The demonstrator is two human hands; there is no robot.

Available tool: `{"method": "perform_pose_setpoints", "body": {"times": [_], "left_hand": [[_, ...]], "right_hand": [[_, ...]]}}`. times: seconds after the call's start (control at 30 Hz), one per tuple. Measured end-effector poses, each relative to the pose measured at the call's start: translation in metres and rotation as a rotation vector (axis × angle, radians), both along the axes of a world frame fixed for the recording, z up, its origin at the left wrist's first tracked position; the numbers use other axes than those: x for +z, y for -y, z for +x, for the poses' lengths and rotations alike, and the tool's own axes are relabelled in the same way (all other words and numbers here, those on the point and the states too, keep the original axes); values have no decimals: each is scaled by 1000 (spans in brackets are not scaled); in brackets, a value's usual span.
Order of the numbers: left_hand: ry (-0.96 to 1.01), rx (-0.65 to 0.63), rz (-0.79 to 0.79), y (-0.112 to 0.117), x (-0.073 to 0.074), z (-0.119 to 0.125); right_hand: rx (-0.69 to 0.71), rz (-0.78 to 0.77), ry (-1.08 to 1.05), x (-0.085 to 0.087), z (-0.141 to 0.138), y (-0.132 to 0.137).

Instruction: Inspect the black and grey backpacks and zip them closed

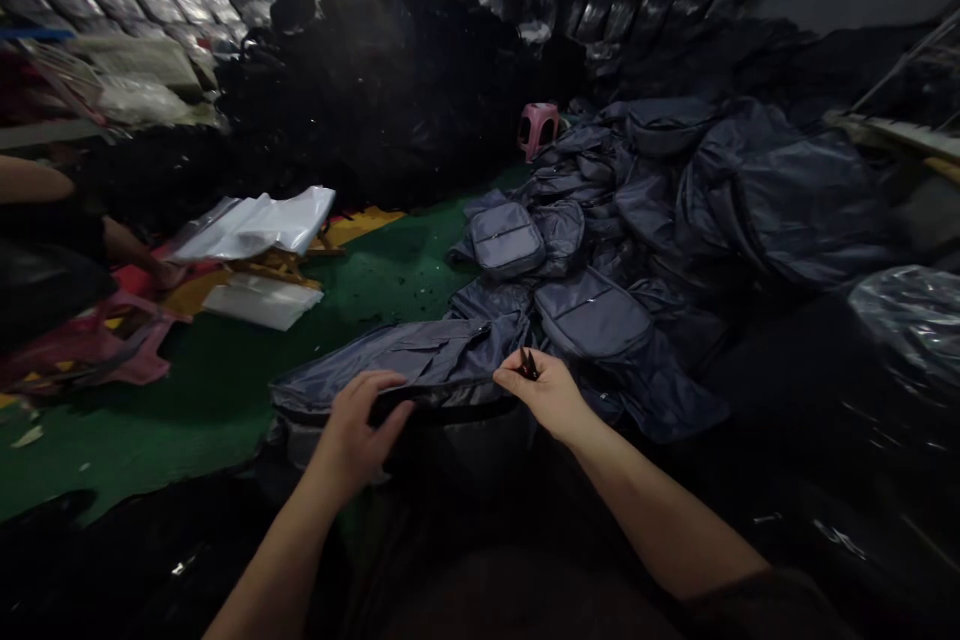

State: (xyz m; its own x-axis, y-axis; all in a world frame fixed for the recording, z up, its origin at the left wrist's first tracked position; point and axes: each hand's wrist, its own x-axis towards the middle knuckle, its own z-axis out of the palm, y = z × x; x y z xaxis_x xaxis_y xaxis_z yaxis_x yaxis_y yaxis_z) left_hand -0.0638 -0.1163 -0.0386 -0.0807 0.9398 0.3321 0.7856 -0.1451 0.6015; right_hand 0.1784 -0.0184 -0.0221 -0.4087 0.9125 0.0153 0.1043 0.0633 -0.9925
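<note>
The floor is green, with yellow showing in patches at the left and along its far part. On its right side lies a loose, overlapping pile of dark blue-grey backpacks, and a pink plastic stool stands just behind them. A tall dark heap rises from the floor's back edge. At the left, a low yellow-brown stand carries pale plastic sheets. Nearer, a pale scrap and small dark bits are scattered on the green surface.
</note>
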Motion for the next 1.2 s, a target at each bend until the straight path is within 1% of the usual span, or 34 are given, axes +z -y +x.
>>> {"method": "perform_pose_setpoints", "body": {"times": [0.07, 0.1, 0.13, 0.2, 0.27, 0.3, 0.37, 0.43, 0.47, 0.53, 0.6, 0.67, 0.7, 0.77, 0.9, 1.0, 1.13, 1.2], "left_hand": [[2, -150, -59, -7, 14, 26], [-9, -197, -79, -12, 19, 38], [-20, -222, -92, -16, 23, 49], [-17, -238, -105, -26, 27, 64], [59, -238, -110, -34, 26, 70], [122, -232, -112, -38, 25, 70], [277, -179, -126, -43, 23, 65], [446, -85, -171, -48, 24, 56], [536, -38, -199, -50, 25, 51], [724, 34, -239, -53, 28, 43], [885, 77, -249, -57, 32, 40], [995, 104, -247, -60, 34, 39], [1031, 114, -243, -61, 35, 40], [1069, 128, -234, -62, 36, 41], [1052, 131, -228, -63, 37, 42], [1030, 126, -241, -63, 39, 44], [1021, 126, -240, -63, 40, 47], [1023, 125, -239, -64, 41, 48]], "right_hand": [[34, -3, -2, 1, -8, 2], [51, -5, -3, 2, -12, 4], [69, -8, -4, 2, -15, 5], [82, -14, -21, 1, -17, 7], [41, -2, -50, -2, -14, 9], [-4, 15, -65, -5, -9, 9], [-123, 59, -75, -15, 5, 11], [-211, 85, -30, -31, 24, 16], [-234, 94, 15, -42, 33, 21], [-226, 115, 133, -63, 48, 36], [-158, 130, 225, -82, 56, 52], [-84, 150, 255, -93, 56, 65], [-65, 171, 248, -95, 53, 69], [-70, 232, 202, -93, 46, 72], [-81, 329, 96, -81, 32, 66], [-57, 368, 66, -74, 25, 63], [-18, 406, 53, -71, 19, 63], [-24, 424, 45, -70, 17, 63]]}}
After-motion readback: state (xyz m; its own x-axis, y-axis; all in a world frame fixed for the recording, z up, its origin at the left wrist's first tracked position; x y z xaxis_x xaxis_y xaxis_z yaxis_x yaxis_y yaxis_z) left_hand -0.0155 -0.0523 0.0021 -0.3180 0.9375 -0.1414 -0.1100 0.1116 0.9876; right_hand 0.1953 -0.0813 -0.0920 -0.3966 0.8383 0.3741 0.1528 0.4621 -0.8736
